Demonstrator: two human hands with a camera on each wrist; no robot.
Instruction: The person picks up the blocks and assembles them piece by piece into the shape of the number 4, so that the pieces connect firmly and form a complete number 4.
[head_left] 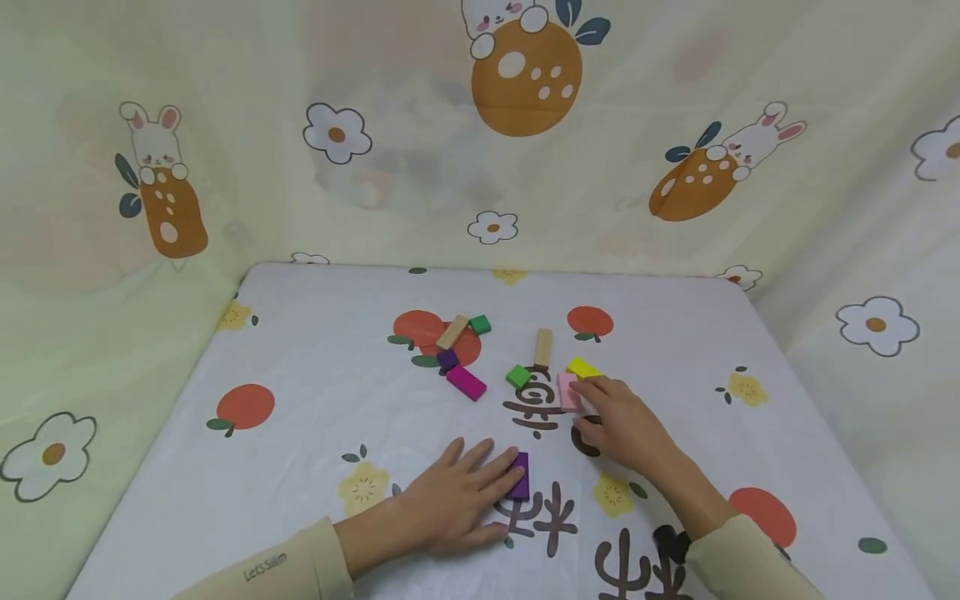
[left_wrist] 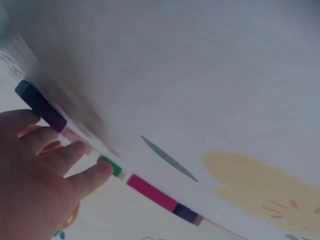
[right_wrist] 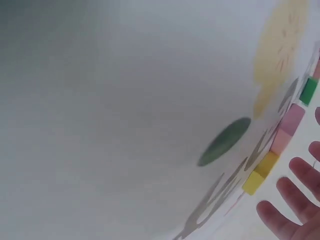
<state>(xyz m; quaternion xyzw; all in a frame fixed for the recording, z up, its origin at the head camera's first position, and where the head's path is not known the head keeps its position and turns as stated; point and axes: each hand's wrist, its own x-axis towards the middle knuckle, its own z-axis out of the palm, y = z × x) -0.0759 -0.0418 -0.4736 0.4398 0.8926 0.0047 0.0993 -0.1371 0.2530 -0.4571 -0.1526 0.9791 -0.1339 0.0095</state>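
My left hand (head_left: 459, 498) lies spread low over the tablecloth, its fingertips at a purple block (head_left: 521, 479). That block shows dark beside the fingers in the left wrist view, where the left hand (left_wrist: 42, 170) has its fingers extended. Farther right, my right hand (head_left: 626, 425) reaches over a pink block (head_left: 567, 390), index fingertip right at its edge. Just behind the pink block lies a yellow block (head_left: 581, 367), partly overlapped by the right hand. In the right wrist view the fingers of the right hand (right_wrist: 295, 200) are spread, with nothing between them.
A light green block (head_left: 517, 377) and a wooden block (head_left: 543, 348) lie left of the pink one. Another group holds a magenta block (head_left: 467, 383), a dark purple block (head_left: 447, 360), a second wooden block (head_left: 452, 332) and a green block (head_left: 480, 324). Printed curtains (head_left: 405, 208) stand behind the table.
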